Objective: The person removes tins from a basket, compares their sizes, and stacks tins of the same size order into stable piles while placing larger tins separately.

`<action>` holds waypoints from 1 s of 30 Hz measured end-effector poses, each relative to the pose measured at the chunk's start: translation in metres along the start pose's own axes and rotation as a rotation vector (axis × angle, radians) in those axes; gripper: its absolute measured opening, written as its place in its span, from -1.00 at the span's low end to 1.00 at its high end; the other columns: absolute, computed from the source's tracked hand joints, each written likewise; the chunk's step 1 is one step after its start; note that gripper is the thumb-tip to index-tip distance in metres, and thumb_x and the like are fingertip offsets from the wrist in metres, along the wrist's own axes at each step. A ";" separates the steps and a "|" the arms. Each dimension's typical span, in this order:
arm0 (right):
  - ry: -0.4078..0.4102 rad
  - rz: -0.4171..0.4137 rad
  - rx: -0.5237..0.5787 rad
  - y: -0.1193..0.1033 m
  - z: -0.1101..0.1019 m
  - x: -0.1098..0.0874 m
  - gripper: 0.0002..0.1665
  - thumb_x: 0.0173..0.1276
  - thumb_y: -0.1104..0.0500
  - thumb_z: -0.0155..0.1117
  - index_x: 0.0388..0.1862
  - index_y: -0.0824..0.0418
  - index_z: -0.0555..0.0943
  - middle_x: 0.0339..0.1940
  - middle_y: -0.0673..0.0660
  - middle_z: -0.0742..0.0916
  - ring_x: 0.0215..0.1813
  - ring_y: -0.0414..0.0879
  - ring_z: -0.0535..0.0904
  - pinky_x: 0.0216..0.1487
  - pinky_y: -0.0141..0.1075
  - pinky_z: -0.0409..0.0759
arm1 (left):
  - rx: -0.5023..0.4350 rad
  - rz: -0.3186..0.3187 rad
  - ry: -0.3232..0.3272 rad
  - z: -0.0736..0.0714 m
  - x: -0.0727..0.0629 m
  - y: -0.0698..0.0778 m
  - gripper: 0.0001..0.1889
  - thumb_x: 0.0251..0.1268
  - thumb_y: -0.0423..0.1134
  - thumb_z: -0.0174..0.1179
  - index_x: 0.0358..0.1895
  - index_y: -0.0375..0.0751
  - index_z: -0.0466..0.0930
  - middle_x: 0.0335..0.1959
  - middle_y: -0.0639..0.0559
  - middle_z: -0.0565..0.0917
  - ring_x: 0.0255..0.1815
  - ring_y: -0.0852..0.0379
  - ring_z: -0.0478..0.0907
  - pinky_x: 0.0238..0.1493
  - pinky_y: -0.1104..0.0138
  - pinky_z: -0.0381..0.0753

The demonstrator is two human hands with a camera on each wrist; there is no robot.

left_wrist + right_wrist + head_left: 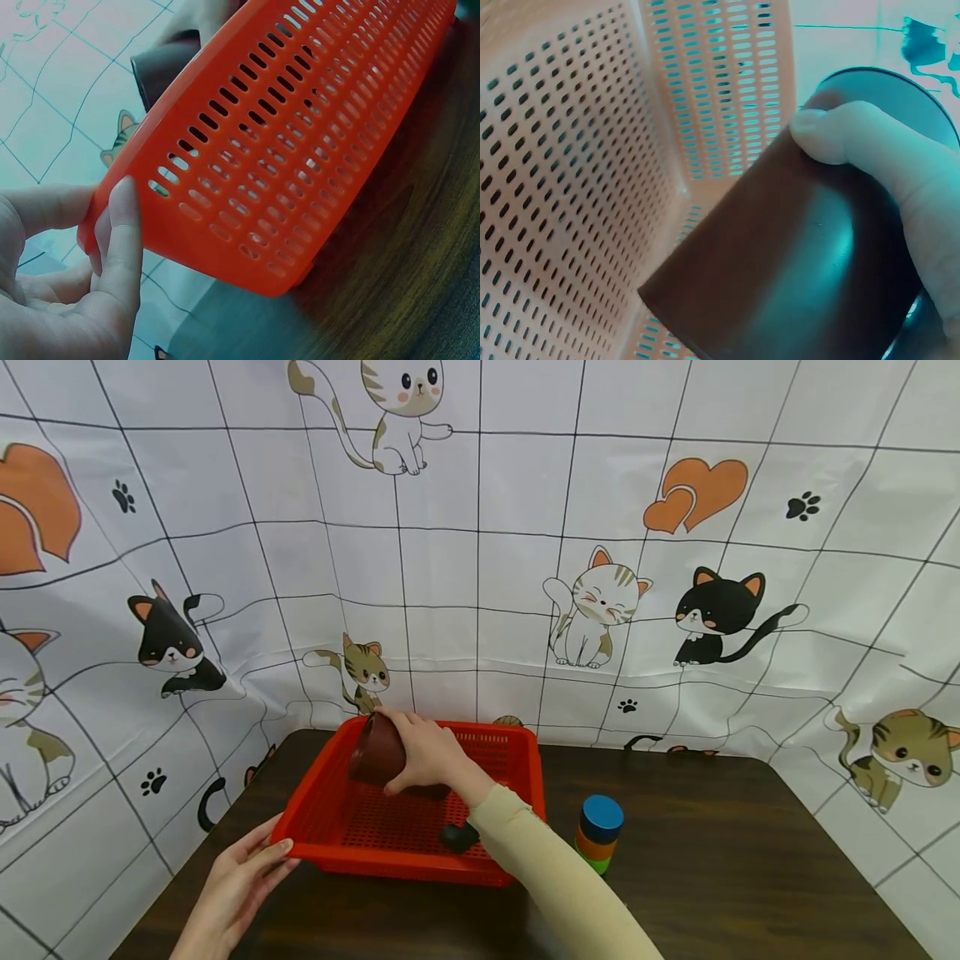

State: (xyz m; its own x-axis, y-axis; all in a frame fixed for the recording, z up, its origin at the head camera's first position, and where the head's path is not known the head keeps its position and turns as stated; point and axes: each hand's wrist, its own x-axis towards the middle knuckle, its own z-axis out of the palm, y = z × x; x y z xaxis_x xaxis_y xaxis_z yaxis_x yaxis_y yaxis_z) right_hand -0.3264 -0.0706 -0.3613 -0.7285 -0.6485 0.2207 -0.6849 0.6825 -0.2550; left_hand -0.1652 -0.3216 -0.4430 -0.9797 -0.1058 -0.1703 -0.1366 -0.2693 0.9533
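A red plastic basket (397,864) with slotted walls sits on the dark wooden table. At its near left corner my left hand (242,881) pinches the rim between thumb and fingers; the left wrist view shows this grip on the basket wall (202,247) closely. Inside the basket, toward the back left, my right hand (431,752) grips a dark brown cup-like cylinder (377,752). The cylinder (772,262) is tilted, with the thumb along its side near one rim. A small black rounded object (459,837) lies on the basket floor, partly behind the right sleeve.
Right of the basket stands a small stack with a blue top (602,817) and orange and green parts below. A white grid sheet (517,610) with cat prints rises behind and left of the table (720,860). The right forearm crosses the basket's near right corner.
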 end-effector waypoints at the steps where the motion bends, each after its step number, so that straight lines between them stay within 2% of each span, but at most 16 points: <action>1: 0.019 0.004 0.006 0.001 -0.002 -0.002 0.40 -0.11 -0.26 0.62 0.60 -0.22 -0.06 0.41 0.01 0.49 0.22 0.00 0.55 0.04 -0.06 0.66 | 0.001 0.000 0.000 0.000 0.000 -0.001 -0.62 0.44 -0.35 0.14 -0.16 0.45 0.60 -0.11 0.38 0.63 -0.09 0.34 0.64 -0.03 0.45 0.72; 7: 0.156 -0.008 0.122 0.005 -0.017 -0.013 0.40 -0.12 -0.17 0.64 0.60 -0.13 -0.03 0.32 0.02 0.54 0.19 -0.04 0.56 0.05 -0.12 0.68 | 0.035 -0.026 0.007 0.001 0.001 -0.001 -0.65 0.42 -0.31 0.18 0.05 0.35 0.49 -0.07 0.40 0.59 -0.02 0.35 0.63 0.04 0.46 0.70; 13: 0.252 -0.043 0.286 0.007 -0.033 -0.023 0.41 -0.13 -0.10 0.67 0.59 -0.14 -0.04 0.36 0.02 0.49 0.26 -0.06 0.53 0.14 -0.13 0.66 | 0.051 -0.041 0.009 0.001 0.001 0.002 -0.57 0.42 -0.27 0.20 0.23 0.28 0.39 -0.07 0.43 0.58 0.00 0.36 0.62 0.07 0.46 0.68; 16: 0.292 -0.047 0.353 0.006 -0.040 -0.028 0.40 -0.12 -0.06 0.68 0.59 -0.14 -0.03 0.36 -0.01 0.49 0.28 -0.07 0.52 0.16 -0.13 0.66 | 0.047 -0.034 0.000 0.001 0.001 0.001 -0.56 0.41 -0.29 0.20 0.24 0.27 0.39 -0.06 0.42 0.58 -0.01 0.36 0.62 0.06 0.46 0.69; 20: 0.342 -0.062 0.430 0.005 -0.048 -0.034 0.37 -0.10 -0.01 0.67 0.57 -0.15 -0.01 0.36 -0.04 0.50 0.29 -0.10 0.51 0.18 -0.14 0.65 | 0.035 -0.034 0.002 0.001 0.001 0.002 -0.63 0.41 -0.29 0.20 0.11 0.33 0.46 -0.07 0.43 0.58 -0.01 0.37 0.62 0.06 0.46 0.69; 22: 0.361 -0.067 0.465 0.005 -0.052 -0.038 0.36 -0.10 0.01 0.67 0.57 -0.16 -0.01 0.36 -0.04 0.50 0.29 -0.10 0.51 0.18 -0.13 0.65 | 0.033 -0.037 0.003 0.001 0.002 0.002 -0.62 0.42 -0.28 0.19 0.13 0.32 0.45 -0.07 0.45 0.59 0.00 0.37 0.61 0.06 0.46 0.69; 26: 0.394 -0.052 0.523 0.006 -0.059 -0.047 0.39 -0.09 0.05 0.67 0.58 -0.16 -0.05 0.36 -0.01 0.50 0.29 -0.07 0.52 0.19 -0.08 0.65 | 0.047 -0.048 0.002 0.001 0.002 0.002 -0.45 0.42 -0.27 0.19 0.38 0.19 0.28 -0.07 0.47 0.57 0.01 0.39 0.60 0.08 0.46 0.68; 28: 0.413 -0.048 0.552 0.007 -0.063 -0.051 0.39 -0.08 0.07 0.66 0.58 -0.17 -0.06 0.36 0.00 0.50 0.29 -0.06 0.51 0.20 -0.04 0.64 | 0.051 -0.052 0.002 0.000 0.002 0.001 -0.43 0.42 -0.27 0.19 0.41 0.17 0.24 -0.07 0.48 0.57 0.01 0.40 0.60 0.09 0.46 0.68; 30: 0.435 -0.050 0.577 0.008 -0.066 -0.055 0.38 -0.08 0.09 0.66 0.57 -0.19 -0.05 0.36 -0.01 0.50 0.30 -0.06 0.51 0.21 -0.03 0.63 | 0.052 -0.055 0.006 0.000 0.003 0.000 -0.48 0.42 -0.26 0.19 0.34 0.23 0.29 -0.08 0.49 0.56 0.01 0.39 0.61 0.09 0.46 0.67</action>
State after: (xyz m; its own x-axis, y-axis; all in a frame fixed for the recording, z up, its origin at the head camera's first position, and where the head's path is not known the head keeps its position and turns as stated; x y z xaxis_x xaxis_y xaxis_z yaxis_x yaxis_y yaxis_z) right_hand -0.2929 -0.0074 -0.3134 -0.7182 -0.3996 0.5696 -0.6886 0.2911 -0.6641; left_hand -0.1679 -0.3224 -0.4431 -0.9696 -0.0979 -0.2242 -0.1979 -0.2249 0.9541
